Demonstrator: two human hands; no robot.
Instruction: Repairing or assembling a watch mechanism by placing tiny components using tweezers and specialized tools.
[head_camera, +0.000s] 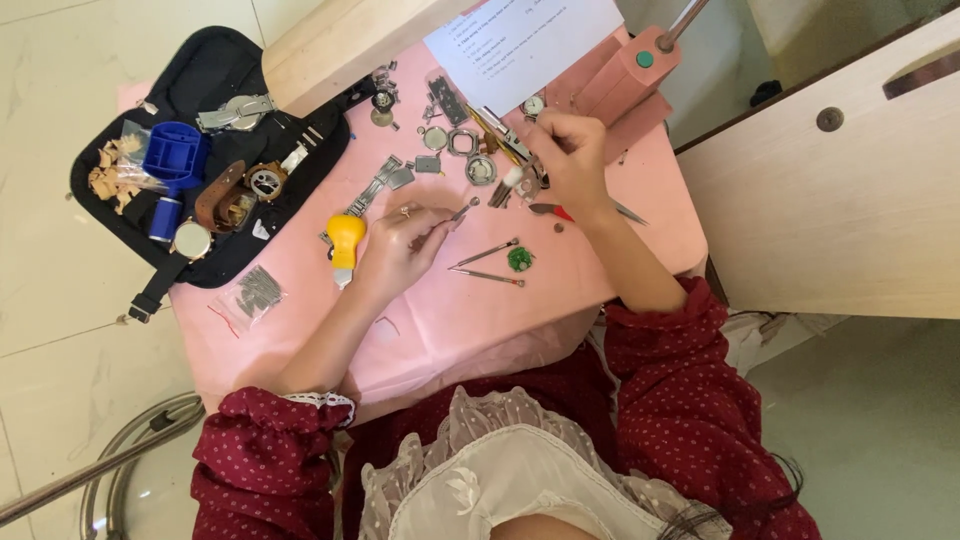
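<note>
My left hand (400, 245) rests on the pink cloth (450, 320) and pinches a thin metal tool (462, 211) whose tip points up and right. My right hand (568, 155) is curled over small watch parts (520, 183) further back and grips something small; what it is stays hidden under the fingers. A round watch case (481, 169) lies just left of that hand. Two slim screwdrivers (487, 262) and a small green round part (519, 259) lie between the hands. Red-handled pliers (560, 211) sit under my right wrist.
A yellow-handled tool (345, 240) lies left of my left hand. A black tool pouch (200, 150) at far left holds a blue tool, watches and straps. A white paper sheet (520, 40) and a pink block with a rod (630, 70) stand at the back. A wooden cabinet (830, 190) is on the right.
</note>
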